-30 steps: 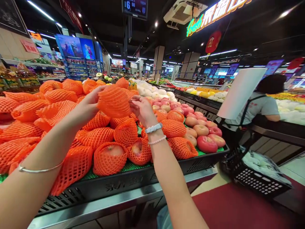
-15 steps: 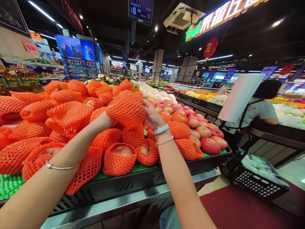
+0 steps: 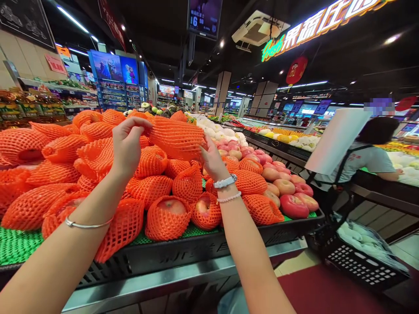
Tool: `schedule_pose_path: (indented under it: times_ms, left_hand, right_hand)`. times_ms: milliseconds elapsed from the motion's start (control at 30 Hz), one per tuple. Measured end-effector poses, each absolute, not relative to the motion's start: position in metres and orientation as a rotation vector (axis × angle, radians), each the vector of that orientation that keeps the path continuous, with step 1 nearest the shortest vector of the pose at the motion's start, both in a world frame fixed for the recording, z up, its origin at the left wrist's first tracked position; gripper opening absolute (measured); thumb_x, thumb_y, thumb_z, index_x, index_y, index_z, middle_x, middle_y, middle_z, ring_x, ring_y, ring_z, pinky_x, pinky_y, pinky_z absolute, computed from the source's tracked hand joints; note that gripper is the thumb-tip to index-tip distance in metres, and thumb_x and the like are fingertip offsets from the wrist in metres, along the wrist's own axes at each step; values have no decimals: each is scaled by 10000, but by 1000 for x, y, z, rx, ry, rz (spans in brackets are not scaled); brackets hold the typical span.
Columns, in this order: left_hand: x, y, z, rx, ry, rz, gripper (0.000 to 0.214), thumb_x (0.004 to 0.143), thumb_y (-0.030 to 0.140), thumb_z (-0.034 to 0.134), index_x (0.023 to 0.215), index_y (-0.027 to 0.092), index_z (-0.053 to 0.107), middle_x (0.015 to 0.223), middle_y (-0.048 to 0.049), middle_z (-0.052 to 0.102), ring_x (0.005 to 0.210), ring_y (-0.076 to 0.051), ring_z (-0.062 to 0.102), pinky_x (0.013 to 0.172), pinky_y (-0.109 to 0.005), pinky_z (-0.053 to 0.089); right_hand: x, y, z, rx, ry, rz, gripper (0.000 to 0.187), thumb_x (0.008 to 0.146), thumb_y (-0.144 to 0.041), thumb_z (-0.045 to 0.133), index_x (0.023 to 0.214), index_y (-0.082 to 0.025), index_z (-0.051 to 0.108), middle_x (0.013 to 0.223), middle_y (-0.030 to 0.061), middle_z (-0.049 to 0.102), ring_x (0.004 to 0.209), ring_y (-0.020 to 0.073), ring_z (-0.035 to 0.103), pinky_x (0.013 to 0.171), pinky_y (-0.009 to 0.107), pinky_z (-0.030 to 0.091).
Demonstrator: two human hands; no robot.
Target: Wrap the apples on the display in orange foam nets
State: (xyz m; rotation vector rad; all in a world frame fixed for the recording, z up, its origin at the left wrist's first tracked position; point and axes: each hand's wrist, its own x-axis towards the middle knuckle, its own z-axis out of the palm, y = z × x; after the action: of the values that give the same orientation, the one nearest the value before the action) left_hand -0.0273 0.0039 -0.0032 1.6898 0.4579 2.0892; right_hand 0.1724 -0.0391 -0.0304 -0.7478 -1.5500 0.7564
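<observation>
An orange foam fruit net (image 3: 176,138) is stretched sideways between my two hands above the fruit display. My left hand (image 3: 128,146) pinches its left end with the fingers bent over. My right hand (image 3: 212,159) grips the other end, its thumb and fingers partly behind the mesh. Whether a fruit sits inside this net I cannot tell. Just below lie net-wrapped apples, among them one apple (image 3: 170,206) with its top showing and another (image 3: 203,204) beside it. More netted fruit (image 3: 54,209) is heaped to the left of my left hand.
Bare apples (image 3: 284,187) fill the right part of the black display crate (image 3: 183,250), lined with green mesh (image 3: 19,244). A plastic bag roll (image 3: 337,139) stands at the right. Beyond it a person (image 3: 369,152) leans over another stand, near a black basket (image 3: 360,257).
My left hand has drawn left to the net's end, and the net is now pulled out longer. The right hand stays at the other end. The view has shifted slightly.
</observation>
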Motion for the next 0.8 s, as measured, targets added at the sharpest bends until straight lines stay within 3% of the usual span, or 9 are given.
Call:
schedule_pose_path:
  times_ms: [100,367,467,567,700,800]
  left_hand:
    - [-31,6,-4,1750,518,2083,190,671,71,512,625,150,679,575,-1,617,595,-104,548,622,-260,469]
    - [-24,-5,-5,1888,576,1974,214,668,90,503,617,158,698,593,-16,658,639,-144,604,656,-320,510]
    - [-24,-5,-5,1863,515,1922,194,654,63,516,618,149,686,656,-23,675,677,-135,615,671,-307,515]
    - [-25,-3,-5,1777,470,1878,168,648,65,521,612,143,666,657,-26,665,634,-118,602,587,-264,496]
    - [-26,-1,-5,1822,487,1798,135,629,53,555,628,145,654,602,-2,632,557,-86,564,525,-209,461]
    - [-28,-1,-7,1891,550,1649,58,657,109,636,692,150,656,622,2,627,542,-93,577,496,-195,474]
  right_hand:
    - [174,-37,-29,-776,-1611,630,601,873,-515,602,1382,-312,353,1410,85,528,1289,217,530,1021,389,539]
    - [186,-28,-36,-1005,-1653,254,745,849,-118,593,1484,-294,243,1434,104,497,1335,274,476,1114,492,437]
    - [187,-28,-37,-1041,-1696,232,760,824,-52,549,1487,-267,247,1396,109,524,1299,276,503,1101,481,448]
    - [185,-31,-35,-1024,-1707,261,749,778,-4,534,1457,-207,292,1350,126,549,1247,257,543,1106,440,446]
    - [180,-36,-31,-853,-1682,406,646,782,-47,573,1372,-203,363,1325,122,570,1247,228,552,1105,396,454]
    - [180,-37,-29,-758,-1653,504,580,823,-258,649,1337,-257,381,1357,106,559,1336,236,479,1108,419,454]
